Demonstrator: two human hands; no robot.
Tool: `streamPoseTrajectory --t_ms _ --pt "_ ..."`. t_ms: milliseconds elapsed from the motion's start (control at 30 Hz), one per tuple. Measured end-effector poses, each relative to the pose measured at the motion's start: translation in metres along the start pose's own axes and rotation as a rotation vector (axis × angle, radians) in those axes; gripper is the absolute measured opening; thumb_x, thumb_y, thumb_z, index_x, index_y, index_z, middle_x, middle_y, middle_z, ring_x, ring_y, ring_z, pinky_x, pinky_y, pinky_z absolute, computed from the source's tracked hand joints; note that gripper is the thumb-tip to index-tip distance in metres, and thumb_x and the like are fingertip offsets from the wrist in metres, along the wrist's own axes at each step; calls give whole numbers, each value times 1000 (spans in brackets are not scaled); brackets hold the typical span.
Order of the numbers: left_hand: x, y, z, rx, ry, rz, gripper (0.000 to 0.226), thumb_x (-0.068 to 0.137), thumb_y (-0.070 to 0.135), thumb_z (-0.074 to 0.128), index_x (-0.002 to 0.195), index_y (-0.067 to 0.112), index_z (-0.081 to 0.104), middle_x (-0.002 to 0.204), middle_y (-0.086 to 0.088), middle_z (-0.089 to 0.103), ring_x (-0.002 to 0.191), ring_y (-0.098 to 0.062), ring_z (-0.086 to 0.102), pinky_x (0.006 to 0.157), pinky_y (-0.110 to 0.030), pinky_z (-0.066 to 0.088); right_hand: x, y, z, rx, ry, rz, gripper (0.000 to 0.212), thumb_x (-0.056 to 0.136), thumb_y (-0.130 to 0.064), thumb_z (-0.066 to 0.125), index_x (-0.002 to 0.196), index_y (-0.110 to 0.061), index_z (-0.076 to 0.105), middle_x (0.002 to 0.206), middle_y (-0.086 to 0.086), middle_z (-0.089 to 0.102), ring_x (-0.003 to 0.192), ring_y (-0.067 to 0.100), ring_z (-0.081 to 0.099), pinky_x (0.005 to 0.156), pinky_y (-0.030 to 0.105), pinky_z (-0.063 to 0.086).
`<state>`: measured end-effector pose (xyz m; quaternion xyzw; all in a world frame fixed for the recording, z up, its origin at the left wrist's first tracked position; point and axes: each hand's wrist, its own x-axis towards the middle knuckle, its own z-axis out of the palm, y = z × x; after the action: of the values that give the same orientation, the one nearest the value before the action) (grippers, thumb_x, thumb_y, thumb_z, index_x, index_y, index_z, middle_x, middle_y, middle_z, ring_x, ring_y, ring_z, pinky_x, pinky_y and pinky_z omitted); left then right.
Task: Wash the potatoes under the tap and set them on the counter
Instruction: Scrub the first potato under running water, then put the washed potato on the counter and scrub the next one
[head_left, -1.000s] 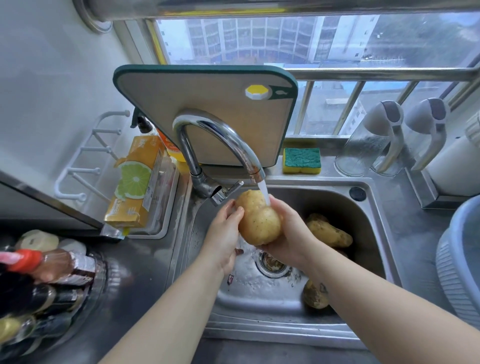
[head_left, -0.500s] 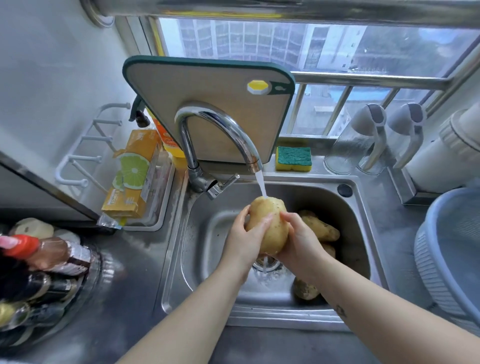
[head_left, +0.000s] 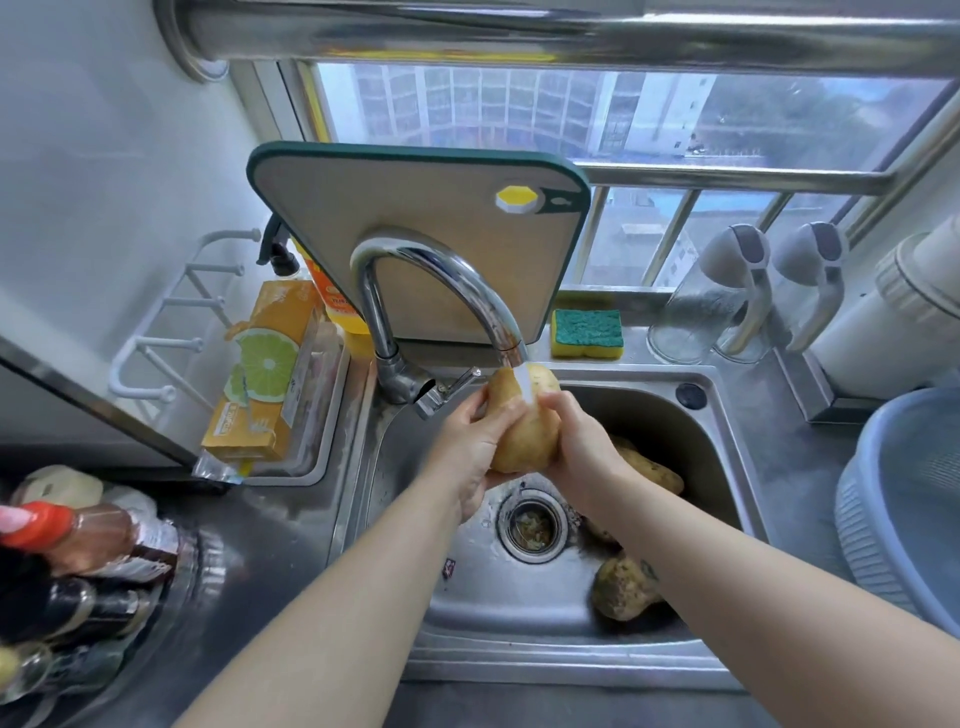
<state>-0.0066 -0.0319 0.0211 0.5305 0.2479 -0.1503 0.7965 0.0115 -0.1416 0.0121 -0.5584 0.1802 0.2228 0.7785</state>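
A large pale potato is held upright right under the spout of the chrome tap, with water running onto its top. My left hand grips its left side and my right hand grips its right side. Other potatoes lie in the steel sink: one behind my right wrist, a dirty one near the front right, partly hidden by my forearm. The drain strainer sits below the hands.
A cutting board leans behind the tap. A sponge lies at the back rim. An orange box sits in a tray on the left. Bottles crowd the left counter. A blue basin and glass jugs stand at right.
Both hands have lifted the potato up closer to the spout and turned it upright; the water now hits its top end. The camera view has shifted slightly.
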Motion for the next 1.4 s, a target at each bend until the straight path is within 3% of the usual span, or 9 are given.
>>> streamPoseTrajectory --t_ms 167,300,433,567,633,733,933,1167,1400 --pt "0 1 -9 32 -191 6 50 90 7 61 134 26 50 128 -3 59 107 -24 61 78 -41 58 0 -1 -3 -19 -21 -49 23 100 -20 37 103 -13 59 116 22 62 108 33 61 91 47 51" --pt "0 -5 0 65 -27 31 44 91 25 61 134 26 51 119 0 63 102 -21 62 77 -44 59 -4 0 -1 -81 -17 -100 22 100 -17 38 98 -17 60 105 14 65 102 27 62 93 46 50" --pt "-5 -6 -6 133 -19 -60 40 99 48 38 132 30 52 124 -2 61 109 -24 60 78 -43 56 -10 9 -12 -64 -48 -9 26 99 -25 42 117 -13 58 121 17 62 114 32 60 100 55 47" --pt "-22 -22 -21 426 -41 -32 99 51 73 70 135 30 41 127 3 56 111 -20 60 91 -46 53 -25 22 -23 -209 -130 50 30 94 -20 54 122 -10 60 113 15 68 99 27 68 78 43 55" --pt "-31 -32 -29 456 -38 -38 108 40 71 77 134 30 42 125 3 57 109 -20 61 93 -46 53 -33 26 -26 -269 -207 85 28 93 -16 56 120 -11 64 107 12 70 92 24 69 76 40 56" --pt "-40 -44 -40 439 33 -77 91 57 58 81 133 26 42 124 0 56 109 -22 59 95 -46 51 -38 31 -32 -308 -267 197 30 95 -29 54 118 -15 68 113 7 70 99 26 66 91 46 49" --pt "-57 -48 -54 1537 296 283 80 70 58 71 132 31 28 131 4 50 120 -23 48 93 -36 40 -32 48 -25 -846 -81 89 36 98 -32 53 128 -13 59 127 4 62 108 15 56 77 22 42" --pt "-60 -38 -127 1578 625 264 78 75 51 68 139 31 27 140 -2 36 126 -25 42 101 -40 33 -29 56 -1 -915 -183 127 28 97 -21 55 120 -8 63 107 7 68 85 16 60 67 16 44" --pt "-56 -36 -162 1739 612 325 73 77 33 72 139 30 35 139 -2 38 132 -24 36 112 -46 22 -25 61 9 -930 -226 175 26 97 -20 55 119 -8 62 108 8 66 84 15 61 69 18 45"
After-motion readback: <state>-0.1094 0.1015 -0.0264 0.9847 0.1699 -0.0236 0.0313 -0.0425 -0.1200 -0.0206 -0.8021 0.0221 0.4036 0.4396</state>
